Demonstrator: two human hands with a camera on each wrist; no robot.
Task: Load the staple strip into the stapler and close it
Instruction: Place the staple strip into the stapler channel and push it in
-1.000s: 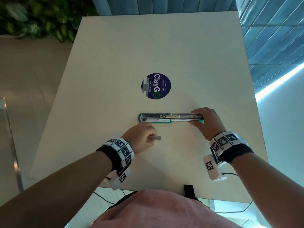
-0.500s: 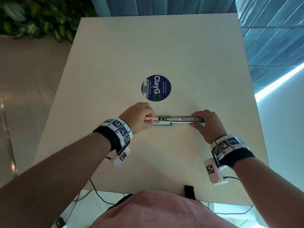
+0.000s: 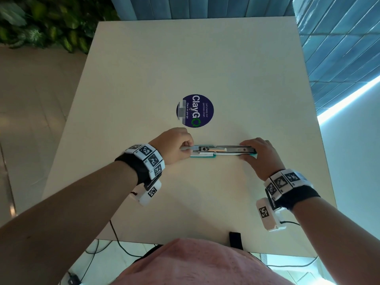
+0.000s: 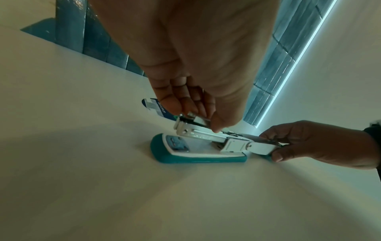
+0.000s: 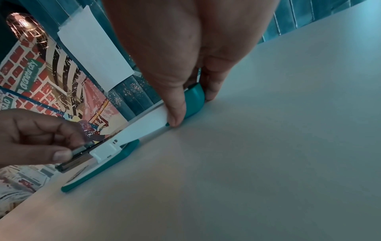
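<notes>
From the head cam, the stapler [image 3: 223,150] is lying opened flat on the table [image 3: 195,58], just below a round sticker [image 3: 195,110]. My left hand [image 3: 174,145] is pinching the staple strip [image 3: 186,148] at its left end, and my right hand [image 3: 260,156] is gripping the right end.

Left wrist cam: my fingers [image 4: 191,101] are pinching the strip [image 4: 199,121] right over the metal channel.

Right wrist cam: my thumb [image 5: 175,104] and fingers are clamping the teal lid.
</notes>
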